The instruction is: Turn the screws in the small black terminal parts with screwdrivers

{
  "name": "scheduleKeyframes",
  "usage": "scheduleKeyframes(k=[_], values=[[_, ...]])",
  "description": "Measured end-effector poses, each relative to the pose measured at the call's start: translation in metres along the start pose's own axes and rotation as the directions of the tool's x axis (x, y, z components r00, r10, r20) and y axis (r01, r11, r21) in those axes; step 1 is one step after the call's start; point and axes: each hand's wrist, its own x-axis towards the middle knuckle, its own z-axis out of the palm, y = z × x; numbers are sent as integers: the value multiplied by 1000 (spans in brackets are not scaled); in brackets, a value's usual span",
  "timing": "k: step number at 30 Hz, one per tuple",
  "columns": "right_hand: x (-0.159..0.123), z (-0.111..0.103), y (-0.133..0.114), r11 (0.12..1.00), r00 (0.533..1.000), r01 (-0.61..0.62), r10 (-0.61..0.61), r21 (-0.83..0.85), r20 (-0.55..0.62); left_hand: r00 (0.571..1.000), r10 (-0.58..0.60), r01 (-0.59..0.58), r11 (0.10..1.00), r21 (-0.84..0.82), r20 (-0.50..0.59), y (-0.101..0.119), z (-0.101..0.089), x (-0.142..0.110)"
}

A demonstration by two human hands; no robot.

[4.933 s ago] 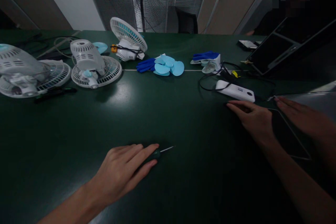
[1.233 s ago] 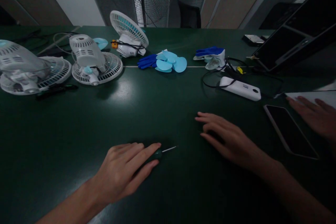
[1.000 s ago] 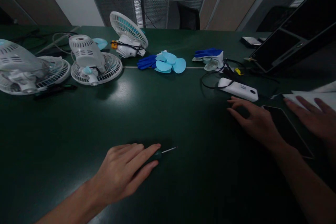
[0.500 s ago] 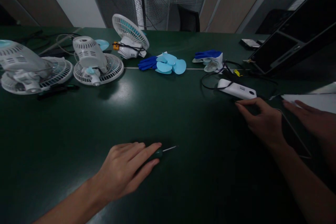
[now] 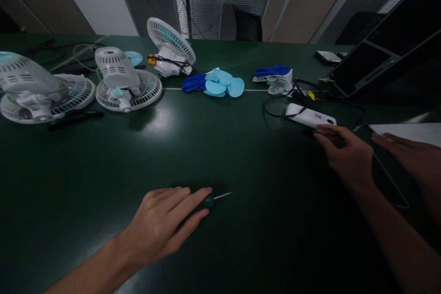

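My left hand [image 5: 168, 220] is closed around the dark green handle of a screwdriver [image 5: 207, 201] lying low over the table. Its thin metal shaft points right. Over on the right, my right hand [image 5: 349, 154] is pinched at the near edge of a white oblong device [image 5: 308, 115] with a black cable across it. Something small and dark is at those fingertips, too dim to identify. Another person's hand [image 5: 406, 149] rests beside my right forearm, at the edge of a white sheet of paper [image 5: 409, 132].
White fans [image 5: 129, 82] with their grilles stand at the back left of the dark green table [image 5: 241, 156]. A light blue fan blade [image 5: 223, 83] lies by blue gloves [image 5: 193, 82]. More gloves [image 5: 274, 78] lie further right. A large black cabinet-like object [image 5: 386, 59] stands at right.
My right hand has shifted slightly to the right, and its fingers now pinch closer together by the white device. The left hand with the screwdriver stays put.
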Motion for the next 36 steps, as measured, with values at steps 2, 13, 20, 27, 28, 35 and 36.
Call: scheduleKeyframes(k=[2,13,20,27,28,35,36], values=[[1,0,4,997,999,52,-52,-56,-8,1000,3,-3,1000,4,-5,0,0,0],[4,3,5,986,985,152,-145,-68,96,1000,7,-7,1000,-2,-16,0,0,1],[6,6,6,992,994,102,-100,-71,38,1000,9,-9,1000,-4,-14,0,0,1],[9,8,7,996,994,55,-48,-67,99,1000,3,-3,1000,-9,3,0,-1,2],[8,8,6,997,994,44,-37,-62,105,1000,5,-5,1000,-2,0,0,-1,2],[6,6,5,997,991,-60,64,-41,113,1000,3,-3,1000,7,-18,1,0,2],[6,5,6,996,990,-78,82,-39,115,1000,5,-5,1000,6,-19,1,-1,2]])
